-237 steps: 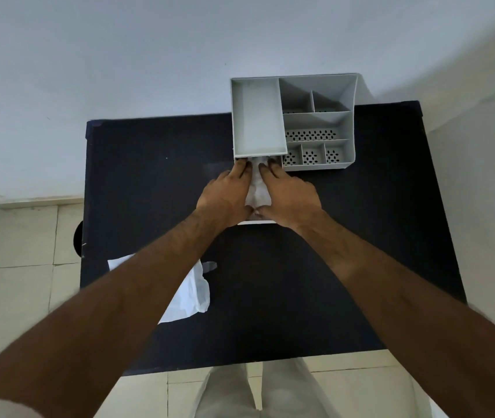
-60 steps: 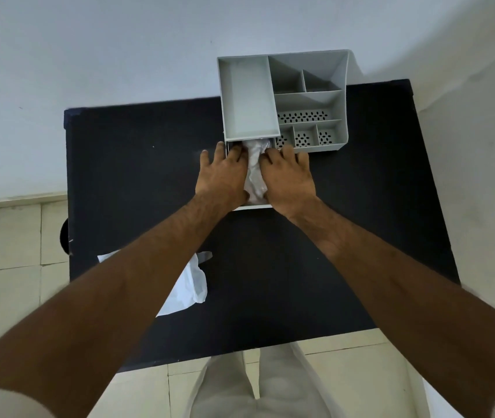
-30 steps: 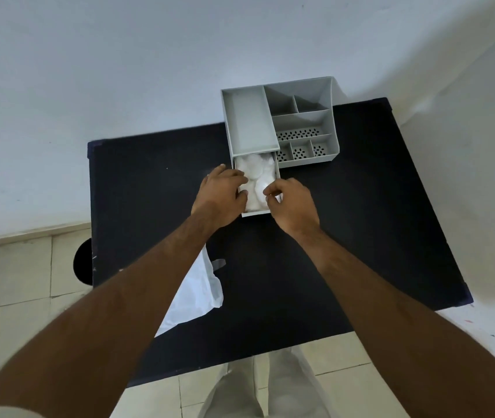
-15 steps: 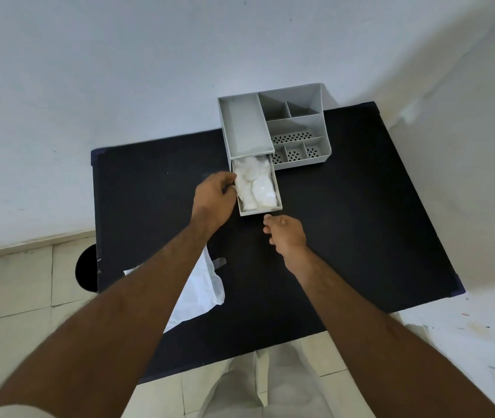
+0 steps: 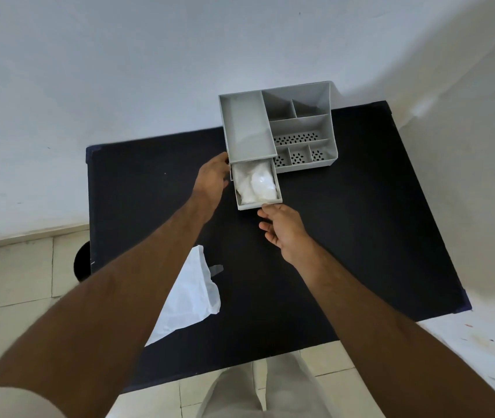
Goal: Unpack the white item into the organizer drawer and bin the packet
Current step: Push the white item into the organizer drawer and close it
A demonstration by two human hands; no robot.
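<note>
From the head view, the white item (image 5: 255,186) is a soft, crumpled mass, partly glossy where light catches it, filling the pulled-out drawer (image 5: 258,205) of the grey organizer (image 5: 300,128). The drawer is a narrow rectangular tray whose long axis runs from the organizer toward the person, with its open front end pointing at the near edge of the black counter (image 5: 345,236). The item lies lengthwise along that same axis, and its far end is hidden under the organizer's top tray.

The left hand (image 5: 211,179) rests against the drawer's left wall near where it meets the organizer body, fingers loosely curled and grasping nothing that can be seen. The right hand (image 5: 282,227) sits just in front of the drawer's front lip, fingertips touching or almost touching it, fingers relaxed and empty.

The emptied white packet (image 5: 188,297) lies flat near the counter's front-left area, partly hidden under the left forearm and well apart from the organizer. The organizer stands at the counter's far edge against the wall. Bare counter spreads to the right and in front of the drawer.
</note>
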